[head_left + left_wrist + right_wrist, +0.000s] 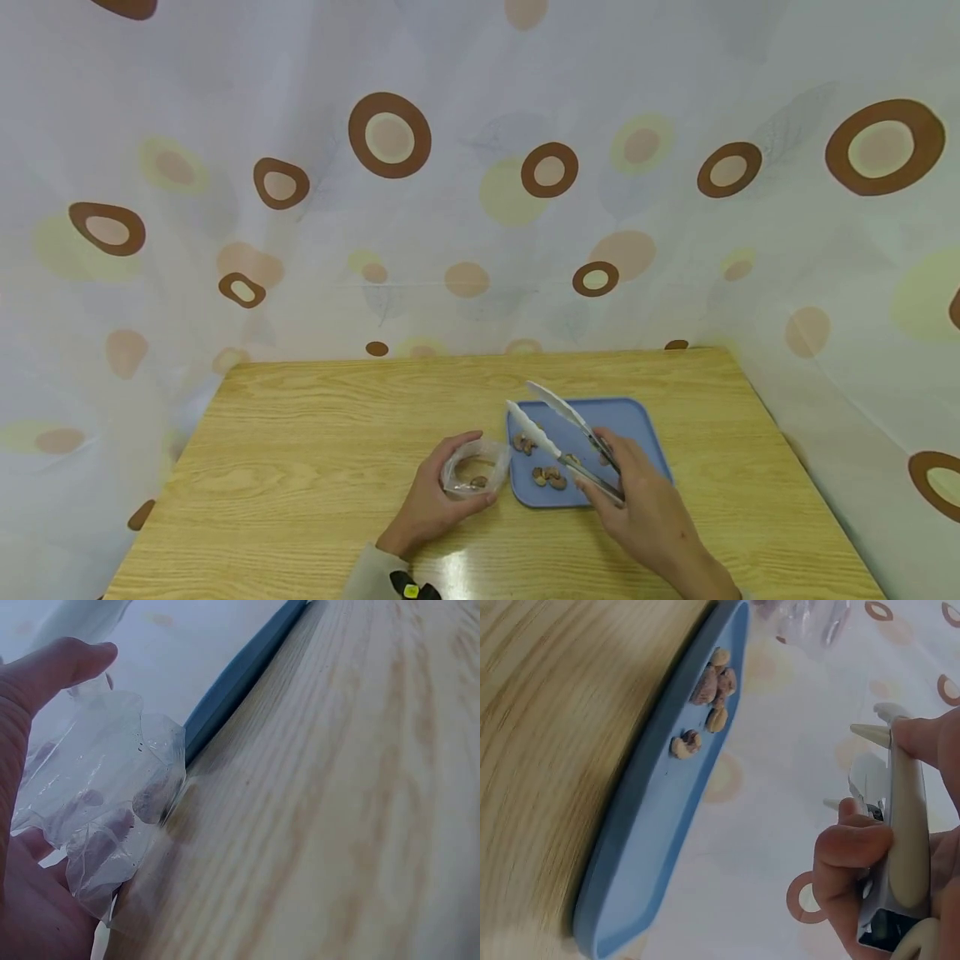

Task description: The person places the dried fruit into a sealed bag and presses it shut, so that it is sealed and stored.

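Observation:
My left hand point(442, 492) holds a clear plastic bag point(495, 454) on the table, fingers and thumb curved round its sides. The bag's mouth is open at the top, and a small brown nut point(478, 482) lies inside. In the left wrist view, the crinkled bag point(97, 765) shows between thumb and fingers. My right hand point(645, 504) grips metal tongs point(588, 475) with white tips over a blue tray point(600, 408). The tips stand apart with nothing between them. Several skin-on cashews point(550, 477) lie on the tray; more cashews point(714, 686) show in the right wrist view.
The light wood table point(322, 433) extends left of the bag and around the tray. A patterned white sheet point(465, 225) hangs behind the table and along both sides. The tray's raised rim point(622, 847) stands close to the bag.

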Available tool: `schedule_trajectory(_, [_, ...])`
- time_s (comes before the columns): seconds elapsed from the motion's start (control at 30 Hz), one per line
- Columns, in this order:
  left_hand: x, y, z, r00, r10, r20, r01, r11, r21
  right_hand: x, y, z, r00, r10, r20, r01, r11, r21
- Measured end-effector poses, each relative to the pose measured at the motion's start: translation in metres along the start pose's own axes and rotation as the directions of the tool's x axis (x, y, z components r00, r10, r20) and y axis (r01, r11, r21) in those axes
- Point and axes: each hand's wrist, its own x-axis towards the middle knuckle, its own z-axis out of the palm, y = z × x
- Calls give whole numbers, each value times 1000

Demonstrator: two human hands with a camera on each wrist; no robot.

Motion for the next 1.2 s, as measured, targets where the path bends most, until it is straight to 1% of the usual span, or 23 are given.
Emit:
schedule_trajectory(0.1, [0,0,0,1000,-4,2,4,1000,-4,1,6,4,999,-3,-32,2,1000,-5])
schedule_trajectory(0.2, [-1,1,0,1000,-10,2,10,1000,-7,4,15,7,994,-44,-99,41,999,-33])
schedule_trajectory(0.3, [-1,1,0,1000,-6,-1,6,1000,-8,7,22,8,989,-76,-127,68,996,-63])
schedule_trajectory(0.37, [-1,1,0,1000,-1,-2,1,1000,-8,8,27,8,992,-71,-102,63,995,-74])
schedule_trajectory(0.5, [-1,0,0,1000,13,-1,-13,1000,-5,11,35,9,999,-33,-18,32,996,-85])
schedule_trajectory(0.67, [-1,0,0,999,34,-5,-34,999,0,14,43,12,999,10,53,-6,997,-78])
schedule_trajectory(0.8, [-1,0,0,999,43,-6,-43,999,3,14,48,12,996,37,86,-30,996,-84])
schedule_trajectory(0.97, [-1,0,0,999,40,-4,-40,999,-2,16,51,11,991,64,121,-54,995,-85])
schedule_trajectory(1.2, [-1,-1,0,999,37,2,-37,999,-1,19,55,10,984,61,170,-43,993,-106])
